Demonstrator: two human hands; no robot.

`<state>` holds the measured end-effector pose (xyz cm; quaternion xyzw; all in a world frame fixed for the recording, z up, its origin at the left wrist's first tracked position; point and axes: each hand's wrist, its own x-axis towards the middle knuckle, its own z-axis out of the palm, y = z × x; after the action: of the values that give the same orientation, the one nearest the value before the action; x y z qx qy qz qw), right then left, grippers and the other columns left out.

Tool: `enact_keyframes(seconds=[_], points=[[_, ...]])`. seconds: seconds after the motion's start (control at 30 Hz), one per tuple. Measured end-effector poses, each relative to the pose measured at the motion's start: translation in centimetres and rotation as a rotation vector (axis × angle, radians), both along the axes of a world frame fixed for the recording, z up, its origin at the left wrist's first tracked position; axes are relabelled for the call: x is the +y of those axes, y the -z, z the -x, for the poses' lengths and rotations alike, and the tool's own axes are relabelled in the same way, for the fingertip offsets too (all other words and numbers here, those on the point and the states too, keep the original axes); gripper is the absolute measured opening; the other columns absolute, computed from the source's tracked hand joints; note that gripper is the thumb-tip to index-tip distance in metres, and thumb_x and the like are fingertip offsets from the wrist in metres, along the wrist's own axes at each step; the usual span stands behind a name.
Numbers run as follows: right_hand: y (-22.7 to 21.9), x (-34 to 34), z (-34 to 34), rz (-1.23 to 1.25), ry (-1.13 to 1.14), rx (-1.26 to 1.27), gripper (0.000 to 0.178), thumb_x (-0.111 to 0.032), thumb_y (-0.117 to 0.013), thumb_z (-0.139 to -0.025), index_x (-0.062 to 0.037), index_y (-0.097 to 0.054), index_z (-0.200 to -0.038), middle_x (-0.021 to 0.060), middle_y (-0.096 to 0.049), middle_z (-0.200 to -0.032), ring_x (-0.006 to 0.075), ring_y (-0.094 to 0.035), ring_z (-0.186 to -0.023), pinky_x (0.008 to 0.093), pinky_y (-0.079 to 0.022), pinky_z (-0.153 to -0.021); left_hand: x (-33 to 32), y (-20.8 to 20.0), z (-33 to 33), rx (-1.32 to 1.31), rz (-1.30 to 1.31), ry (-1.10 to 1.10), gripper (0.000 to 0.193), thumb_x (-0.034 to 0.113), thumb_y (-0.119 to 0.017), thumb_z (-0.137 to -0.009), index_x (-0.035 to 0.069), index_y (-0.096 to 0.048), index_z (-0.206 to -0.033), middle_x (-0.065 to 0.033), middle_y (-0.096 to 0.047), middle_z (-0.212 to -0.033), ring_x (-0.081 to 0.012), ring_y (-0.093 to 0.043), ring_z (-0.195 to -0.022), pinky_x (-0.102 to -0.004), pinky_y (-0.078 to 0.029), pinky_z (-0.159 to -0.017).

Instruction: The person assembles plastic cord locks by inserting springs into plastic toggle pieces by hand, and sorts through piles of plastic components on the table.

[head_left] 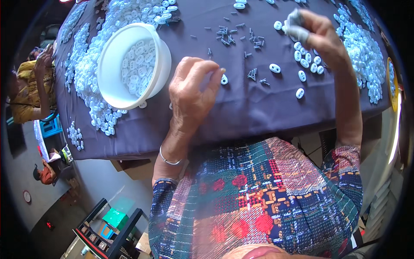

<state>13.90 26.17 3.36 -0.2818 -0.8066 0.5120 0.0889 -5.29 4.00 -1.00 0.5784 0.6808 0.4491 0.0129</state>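
Left hand [192,90] beside white piece [224,80].

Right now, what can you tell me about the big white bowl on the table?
The white bowl looks like smooth plastic, round and deep, with a thick rolled rim. It sits tipped on the dark purple tablecloth, its mouth leaning toward the person. Small white oval plastic pieces lie inside, partly filling it. More of them are heaped against its far and left sides. No hand touches it.

One white bowl [129,64] — two hands — white parts uncountable.
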Motion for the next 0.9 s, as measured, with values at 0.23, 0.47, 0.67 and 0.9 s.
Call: enact_keyframes(seconds=[0.23,0.47,0.67,0.9], points=[[1.5,-6.7,-4.2,0.164,0.043,0.088,0.011,0.003,-0.059,-0.085,0.0021,-0.057,-0.096,-0.0002,-0.058,-0.086,0.0054,-0.055,-0.082,0.0193,-0.045,-0.073,1.2,-1.0,-3.1,0.185,0.07,0.244,0.016,0.005,-0.073,-0.067,0.008,-0.062,-0.078,-0.0056,-0.055,-0.077,-0.0233,-0.054,-0.073,-0.0336,-0.046,-0.064],[2.3,-8.3,-4.3,-0.132,0.06,0.172,0.009,0.001,-0.064,-0.079,0.0013,-0.06,-0.087,0.0003,-0.057,-0.072,0.0051,-0.05,-0.065,0.0205,-0.04,-0.057,3.1,0.0,-4.9,0.296,0.137,0.327,0.014,0.007,-0.068,-0.07,0.011,-0.062,-0.082,-0.0051,-0.052,-0.078,-0.0247,-0.052,-0.073,-0.0348,-0.045,-0.061],[2.8,-8.6,-4.2,-0.04,0.073,0.248,0.01,-0.001,-0.064,-0.082,0.0011,-0.059,-0.09,-0.0008,-0.058,-0.075,0.0066,-0.052,-0.067,0.0207,-0.041,-0.058,3.7,0.4,-5.3,0.32,0.196,0.312,0.014,0.007,-0.067,-0.072,0.01,-0.061,-0.084,-0.0059,-0.054,-0.082,-0.0252,-0.052,-0.077,-0.0342,-0.045,-0.068],[2.2,-9.5,-2.3,0.488,0.168,0.268,0.011,-0.006,-0.062,-0.086,-0.0015,-0.061,-0.096,-0.0025,-0.058,-0.075,0.0031,-0.049,-0.06,0.0171,-0.038,-0.05,1.3,-0.8,-4.7,-0.607,0.226,0.167,0.011,0.001,-0.066,-0.082,0.001,-0.061,-0.092,-0.0046,-0.064,-0.085,-0.0084,-0.06,-0.072,-0.0181,-0.046,-0.057]])
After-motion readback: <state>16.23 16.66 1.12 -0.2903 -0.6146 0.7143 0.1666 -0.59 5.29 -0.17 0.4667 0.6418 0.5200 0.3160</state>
